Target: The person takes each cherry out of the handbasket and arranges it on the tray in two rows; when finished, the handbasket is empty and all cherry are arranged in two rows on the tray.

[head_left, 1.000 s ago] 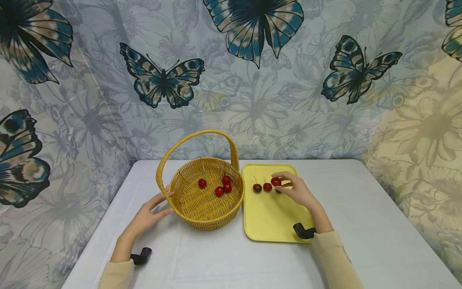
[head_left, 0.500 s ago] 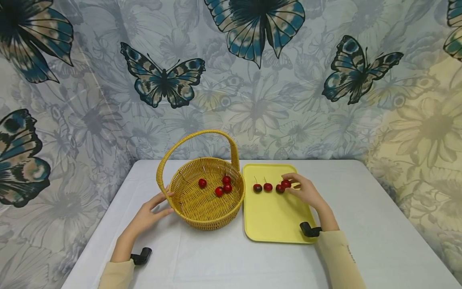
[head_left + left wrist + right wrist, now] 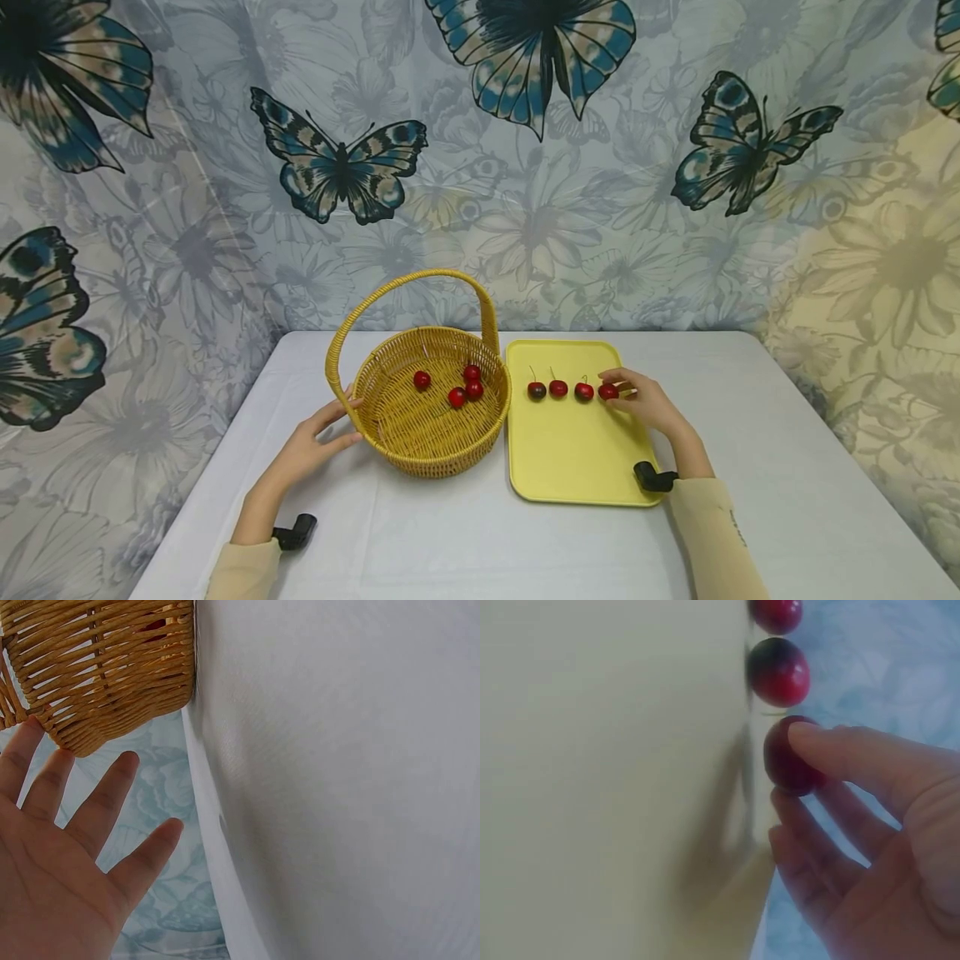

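My right hand [image 3: 647, 402] pinches a dark red cherry [image 3: 608, 391] between thumb and fingers, low over the right part of the yellow tray [image 3: 570, 458]. To its left, three cherries with stems, the nearest one [image 3: 583, 392] among them, lie in a row across the tray. In the right wrist view the thumb lies across the held cherry [image 3: 786, 761]. My left hand [image 3: 303, 450] has its fingers spread at the left side of the woven basket [image 3: 431, 467], fingertips right at the weave. Several red cherries, such as a lone one [image 3: 422, 380], lie inside the basket.
A tall arched handle [image 3: 408, 279] rises over the basket, whose right rim comes up against the tray's left edge. The white-covered table [image 3: 787, 467] ends at a butterfly-patterned cloth backdrop [image 3: 600, 250] behind.
The right hand has carried its cherry rightward and down to the end of the row, uncovering the third cherry on the tray. The left hand and the basket have stayed put.
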{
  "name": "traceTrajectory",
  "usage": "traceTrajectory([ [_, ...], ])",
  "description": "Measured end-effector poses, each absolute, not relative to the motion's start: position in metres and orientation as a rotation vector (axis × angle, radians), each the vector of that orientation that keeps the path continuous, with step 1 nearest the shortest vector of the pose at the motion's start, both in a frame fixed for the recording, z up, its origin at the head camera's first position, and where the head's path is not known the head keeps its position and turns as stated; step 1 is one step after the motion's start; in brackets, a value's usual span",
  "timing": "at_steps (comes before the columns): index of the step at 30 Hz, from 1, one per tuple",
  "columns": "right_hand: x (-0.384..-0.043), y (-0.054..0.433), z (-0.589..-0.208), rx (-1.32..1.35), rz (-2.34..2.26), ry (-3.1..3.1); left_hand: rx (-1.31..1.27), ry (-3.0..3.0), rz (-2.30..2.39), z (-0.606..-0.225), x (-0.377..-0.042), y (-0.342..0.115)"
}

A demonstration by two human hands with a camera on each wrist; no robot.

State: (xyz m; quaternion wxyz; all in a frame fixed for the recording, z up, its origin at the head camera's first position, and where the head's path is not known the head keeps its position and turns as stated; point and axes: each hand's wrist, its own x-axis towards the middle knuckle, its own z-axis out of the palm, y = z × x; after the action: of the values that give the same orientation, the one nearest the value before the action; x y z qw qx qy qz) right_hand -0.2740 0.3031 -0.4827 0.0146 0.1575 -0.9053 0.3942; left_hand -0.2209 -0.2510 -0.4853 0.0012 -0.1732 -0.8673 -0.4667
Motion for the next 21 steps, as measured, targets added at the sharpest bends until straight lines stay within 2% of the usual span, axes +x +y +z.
traceTrajectory([
  [11, -0.276, 0.307, -0.490, 0.523, 1.232, -2.802, -0.547, -2.732, -1.455, -0.486, -0.222, -0.251],
  [17, -0.262, 0.291, -0.465, 0.524, 1.306, -2.801, -0.554, -2.728, -1.462, -0.486, -0.223, -0.251],
  [21, -0.269, 0.296, -0.478, 0.523, 1.283, -2.787, -0.553, -2.730, -1.462, -0.486, -0.223, -0.252],
])
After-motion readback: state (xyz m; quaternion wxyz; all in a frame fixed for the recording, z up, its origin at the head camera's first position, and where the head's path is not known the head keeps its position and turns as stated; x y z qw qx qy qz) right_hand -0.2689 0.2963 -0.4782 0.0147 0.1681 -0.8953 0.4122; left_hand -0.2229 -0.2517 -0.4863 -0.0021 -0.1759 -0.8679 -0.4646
